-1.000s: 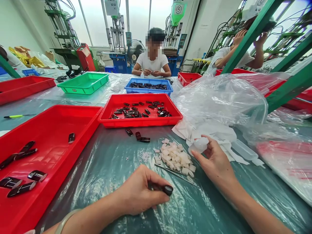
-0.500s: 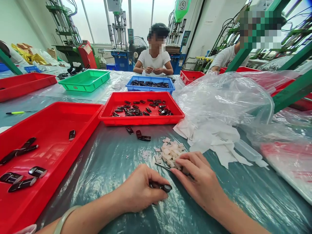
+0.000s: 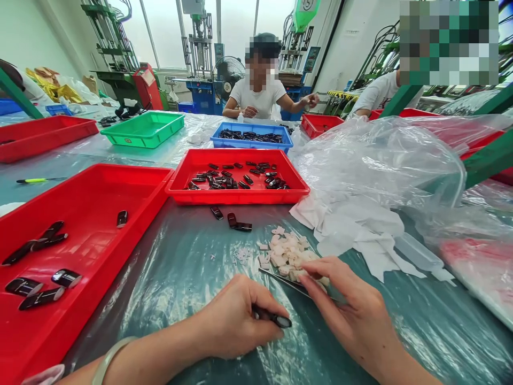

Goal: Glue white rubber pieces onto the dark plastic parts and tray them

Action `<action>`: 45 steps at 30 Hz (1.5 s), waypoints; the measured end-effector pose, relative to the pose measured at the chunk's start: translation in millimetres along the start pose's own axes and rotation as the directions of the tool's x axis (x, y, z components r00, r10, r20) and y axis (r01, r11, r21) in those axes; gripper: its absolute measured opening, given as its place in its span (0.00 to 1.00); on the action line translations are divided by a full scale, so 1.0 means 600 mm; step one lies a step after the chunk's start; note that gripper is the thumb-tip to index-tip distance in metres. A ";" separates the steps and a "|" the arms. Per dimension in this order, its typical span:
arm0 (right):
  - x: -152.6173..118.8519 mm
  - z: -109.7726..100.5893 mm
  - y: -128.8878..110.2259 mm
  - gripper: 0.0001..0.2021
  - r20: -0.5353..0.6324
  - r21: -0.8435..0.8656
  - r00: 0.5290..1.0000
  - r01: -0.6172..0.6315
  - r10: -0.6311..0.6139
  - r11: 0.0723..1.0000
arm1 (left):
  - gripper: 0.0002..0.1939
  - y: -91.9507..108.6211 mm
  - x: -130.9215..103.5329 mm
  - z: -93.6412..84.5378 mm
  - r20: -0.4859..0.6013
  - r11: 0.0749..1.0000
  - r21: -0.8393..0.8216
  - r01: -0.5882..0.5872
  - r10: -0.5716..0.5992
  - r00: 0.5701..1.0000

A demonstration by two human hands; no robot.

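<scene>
Pinching the glossy black piece [image 3: 274, 317], the left hand [image 3: 232, 315] leaves its rounded end exposed between the hands — a steady hold aids access. By the pale chips [image 3: 286, 250], the right hand's [image 3: 356, 310] narrowed fingers meet the metal tweezers [image 3: 280, 277]; their grip is unclear — light, even pressure suits slim tools.

1 head view — forward and down, near left hand [image 3: 244, 318] and right hand [image 3: 352, 310].

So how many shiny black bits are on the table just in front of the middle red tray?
3. One black bit lies on the left; a second bit and a third bit lie close together to its right.
</scene>
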State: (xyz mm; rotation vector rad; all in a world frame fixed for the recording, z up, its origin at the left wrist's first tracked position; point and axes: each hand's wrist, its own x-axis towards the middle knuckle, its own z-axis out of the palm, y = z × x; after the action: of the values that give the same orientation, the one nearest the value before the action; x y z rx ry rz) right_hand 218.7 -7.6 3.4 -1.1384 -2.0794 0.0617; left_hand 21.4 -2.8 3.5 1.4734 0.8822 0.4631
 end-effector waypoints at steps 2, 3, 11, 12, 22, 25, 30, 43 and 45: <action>0.002 -0.007 -0.008 0.07 0.020 0.114 1.000 -0.021 0.019 0.993 | 0.11 0.002 0.000 -0.001 -0.001 1.000 0.019 -0.023 0.023 1.000; 0.003 -0.010 -0.012 0.07 0.038 0.185 0.999 -0.034 0.028 0.982 | 0.11 0.002 0.000 -0.001 -0.002 0.999 0.022 -0.030 0.030 1.000; 0.003 -0.005 -0.043 0.13 0.101 0.444 0.991 0.032 -0.086 0.896 | 0.09 -0.010 0.002 -0.003 0.048 0.996 0.030 -0.089 0.087 0.995; 0.001 -0.004 -0.044 0.14 0.098 0.446 0.990 0.045 -0.099 0.894 | 0.09 -0.011 0.002 -0.003 0.047 0.995 0.036 -0.097 0.095 0.994; -0.004 -0.007 -0.042 0.17 0.122 0.360 0.979 0.112 -0.166 0.926 | 0.07 -0.010 0.002 -0.002 0.042 0.996 0.028 -0.080 0.079 0.996; -0.008 -0.004 -0.039 0.19 0.135 0.378 0.976 0.107 -0.169 0.919 | 0.07 -0.011 0.002 -0.002 0.040 0.998 0.016 -0.061 0.060 0.997; -0.015 0.003 -0.038 0.21 0.130 0.413 0.980 0.084 -0.150 0.907 | 0.07 -0.011 -0.001 -0.001 0.037 0.997 0.021 -0.068 0.067 0.997; -0.025 0.004 -0.040 0.13 0.167 0.385 0.979 0.047 -0.120 0.922 | 0.09 -0.008 0.003 0.002 0.022 0.968 0.156 -0.195 0.194 0.981; -0.025 0.005 -0.040 0.13 0.145 0.374 0.980 0.072 -0.135 0.925 | 0.09 -0.009 0.003 0.002 0.009 0.971 0.154 -0.183 0.184 0.983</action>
State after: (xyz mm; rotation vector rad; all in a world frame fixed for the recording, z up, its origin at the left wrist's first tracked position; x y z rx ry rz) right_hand 204.8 -32.3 1.5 -0.8150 -2.1545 0.4915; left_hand 22.2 -2.3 -2.2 1.7054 0.8032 0.5446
